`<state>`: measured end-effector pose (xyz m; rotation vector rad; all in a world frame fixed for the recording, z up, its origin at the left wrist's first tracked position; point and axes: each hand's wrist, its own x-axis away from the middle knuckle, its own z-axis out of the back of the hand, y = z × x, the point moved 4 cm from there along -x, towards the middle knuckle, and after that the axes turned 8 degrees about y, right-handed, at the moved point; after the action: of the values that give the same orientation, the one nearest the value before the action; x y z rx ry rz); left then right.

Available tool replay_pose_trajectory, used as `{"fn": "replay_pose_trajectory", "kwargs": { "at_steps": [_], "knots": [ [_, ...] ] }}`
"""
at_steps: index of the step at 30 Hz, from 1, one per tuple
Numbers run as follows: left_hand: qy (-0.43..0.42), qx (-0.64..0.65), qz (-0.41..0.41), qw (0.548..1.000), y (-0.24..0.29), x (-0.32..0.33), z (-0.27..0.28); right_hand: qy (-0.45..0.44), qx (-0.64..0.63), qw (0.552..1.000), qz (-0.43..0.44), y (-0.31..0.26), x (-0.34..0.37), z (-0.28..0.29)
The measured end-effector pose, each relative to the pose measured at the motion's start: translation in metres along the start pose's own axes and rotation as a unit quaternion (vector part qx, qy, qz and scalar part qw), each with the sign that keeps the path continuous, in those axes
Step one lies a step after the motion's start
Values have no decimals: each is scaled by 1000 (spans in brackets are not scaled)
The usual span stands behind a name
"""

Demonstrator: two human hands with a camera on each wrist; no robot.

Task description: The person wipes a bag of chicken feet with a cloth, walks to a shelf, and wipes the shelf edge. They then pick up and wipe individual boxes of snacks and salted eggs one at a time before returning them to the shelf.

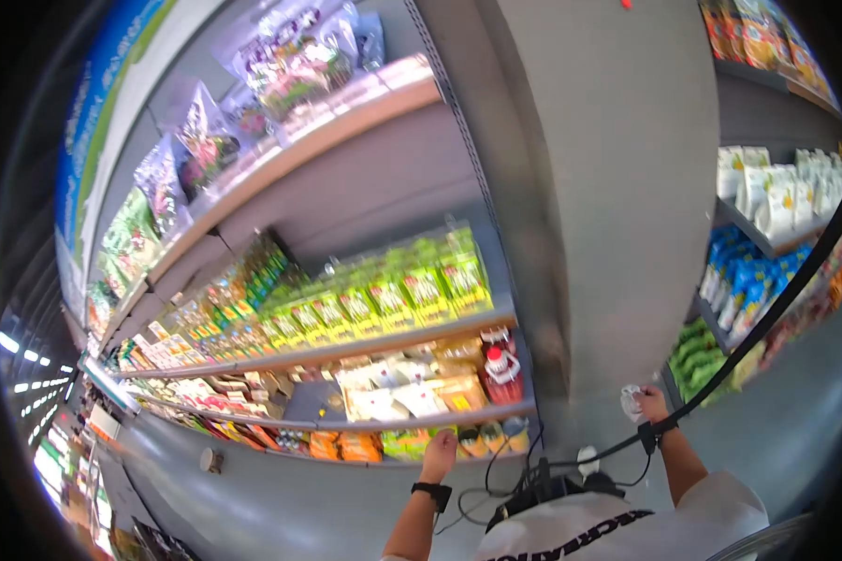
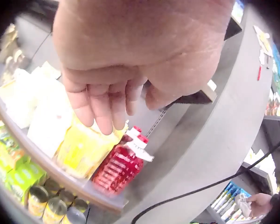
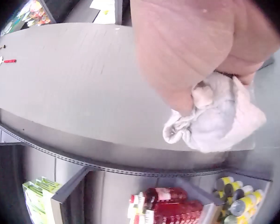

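My right hand (image 1: 652,404) grips a crumpled white cloth (image 3: 219,123), which bunches out below the fingers in the right wrist view. Beside it rises a broad grey pillar (image 1: 627,206). The left hand (image 1: 442,453) holds nothing; its fingers (image 2: 100,109) hang relaxed and slightly bent in the left wrist view. It is in front of the lower shelves. Red bottles with red caps (image 2: 119,168) stand on the shelf below and beyond it, next to yellow packs (image 2: 84,147). Several cans (image 2: 55,210) sit on the shelf beneath.
Long shelves to the left carry green-yellow packs (image 1: 426,292) and purple bags (image 1: 299,61). Right of the pillar, another rack holds white pouches (image 1: 776,201) and blue packs (image 1: 734,276). A black strap (image 1: 767,327) and cables run near my body. A small round stool-like object (image 1: 210,460) stands on the floor.
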<state>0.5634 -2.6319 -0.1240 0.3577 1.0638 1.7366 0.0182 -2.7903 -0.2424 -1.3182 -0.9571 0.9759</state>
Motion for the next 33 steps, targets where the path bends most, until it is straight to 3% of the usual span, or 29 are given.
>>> {"fn": "replay_pose_trajectory", "kwargs": {
  "at_steps": [2,4,6,8,10,13,15,17,18,19,20,22,23,25,30,32,33],
  "knots": [
    [39,24,-37,998,48,-34,16,-76,-84,992,-51,-65,-32,-50],
    [86,38,-60,994,95,-61,36,-136,-90,986,-18,-91,-81,-100],
    [158,10,-167,973,153,-91,50,-180,-63,981,27,-102,-134,-151],
    [195,24,-229,953,219,-115,64,-230,-101,968,27,-175,-138,-191],
    [179,17,-300,937,256,-148,71,-284,-121,949,65,-227,-149,-233],
    [219,-9,-265,939,323,-183,71,-351,-119,900,228,-282,-159,-284],
    [219,-37,-252,942,353,-203,66,-417,-165,863,234,-304,-152,-316],
    [198,-100,-275,935,365,-235,54,-442,-132,845,271,-327,-137,-329],
    [183,-134,-306,925,370,-249,47,-467,-133,838,247,-335,-128,-334],
    [151,-111,-312,931,379,-260,39,-475,-131,828,268,-336,-120,-338],
    [140,-124,-316,930,379,-272,31,-518,-99,833,166,-333,-112,-340],
    [124,-173,-330,920,385,-283,20,-500,-123,804,297,-341,-106,-346],
    [103,-207,-335,914,385,-287,13,-504,-127,804,291,-340,-103,-350],
    [57,-241,-319,915,372,-297,3,-466,-149,787,376,-340,-99,-353],
    [45,-206,-296,931,368,-305,-3,-512,-85,774,363,-340,-99,-352],
    [13,-164,-223,961,368,-304,-5,-514,-114,743,413,-336,-100,-353],
    [33,-160,-244,956,365,-304,-6,-520,-105,741,411,-335,-100,-354]
  ]
}}
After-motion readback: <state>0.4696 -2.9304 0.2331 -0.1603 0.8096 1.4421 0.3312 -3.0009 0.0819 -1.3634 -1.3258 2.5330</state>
